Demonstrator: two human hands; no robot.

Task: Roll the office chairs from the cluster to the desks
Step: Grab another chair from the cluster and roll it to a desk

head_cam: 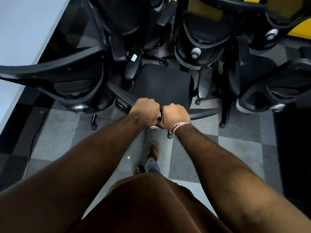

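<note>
Unreadable white sticker on chair armrest.

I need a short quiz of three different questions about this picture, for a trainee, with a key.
1. True or false: both hands grip the top edge of the backrest of the black mesh office chair.
2. Which wrist wears the pink and gold bracelets? A) left B) right
3. What colour is the panel behind the chair cluster?

Key: 1. True: left hand and right hand grip it close together. 2. B. 3. Yellow.
</note>
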